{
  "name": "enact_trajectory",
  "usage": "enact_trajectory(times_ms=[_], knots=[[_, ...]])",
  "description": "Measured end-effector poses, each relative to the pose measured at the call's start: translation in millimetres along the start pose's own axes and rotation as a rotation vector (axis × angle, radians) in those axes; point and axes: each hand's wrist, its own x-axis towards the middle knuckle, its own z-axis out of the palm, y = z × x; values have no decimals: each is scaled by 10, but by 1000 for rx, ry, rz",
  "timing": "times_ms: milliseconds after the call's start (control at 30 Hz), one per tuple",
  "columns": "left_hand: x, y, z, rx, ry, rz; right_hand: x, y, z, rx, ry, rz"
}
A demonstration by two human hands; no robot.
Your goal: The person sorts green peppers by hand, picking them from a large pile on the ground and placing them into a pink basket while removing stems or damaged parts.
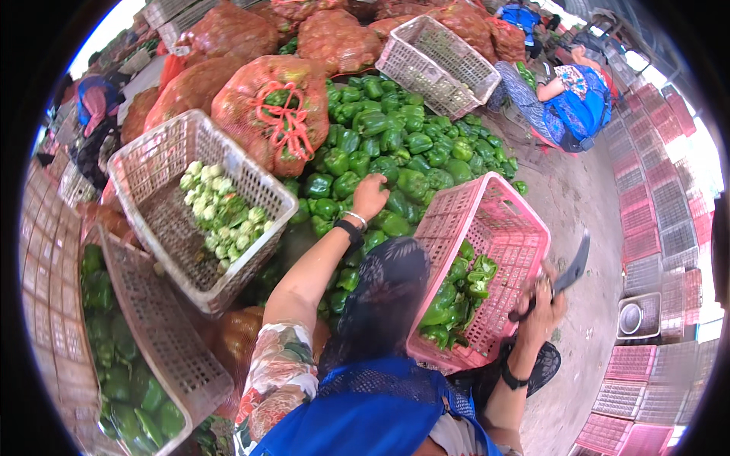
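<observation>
My left hand (pixel 370 198) reaches onto a big heap of green bell peppers (pixel 419 142), its fingers at a pepper; whether they close on it cannot be told. In my right hand (pixel 542 310) is a knife with a curved dark blade (pixel 573 268), held beside the right wall of a pink plastic crate (pixel 482 188). Cut and whole-looking green peppers (pixel 447 310) lie inside that crate. To the left, a whitish plastic crate (pixel 197 122) holds pale green pepper cores (pixel 219 214) at its right side.
Full orange mesh sacks (pixel 239 119) stand behind the heap, with another whitish crate (pixel 439 65) leaning there. A crate of peppers (pixel 122 365) is at lower left. A person in a blue vest (pixel 582 105) sits at upper right. Stacked pink and grey crates (pixel 639 222) line the right side.
</observation>
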Motion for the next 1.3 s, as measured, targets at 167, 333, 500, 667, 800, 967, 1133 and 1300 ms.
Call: enact_trajectory(times_ms=[167,333,500,667,800,967,1133,1300], knots=[[531,-316,858,272,-235,278,-115,301,-594,-53,176,86],[890,-570,1452,491,-426,441,23,531,-676,-58,194,125],[1042,-599,1589,578,-421,532,101,793,-570,-29,247,205],[1003,-440,1450,506,-427,461,136,958,-513,-37,201,295],[841,-103,1079,124,-246,189,159,962,-282,-271,2,195],[534,835,331,-423,-201,147,252,722,240,-808,-298,-242],[179,1885,-428,-296,-213,237,273,498,646,-785,-314,-529],[-240,2455,-749,-202,-151,268,76,361,660,-705,-308,-563]])
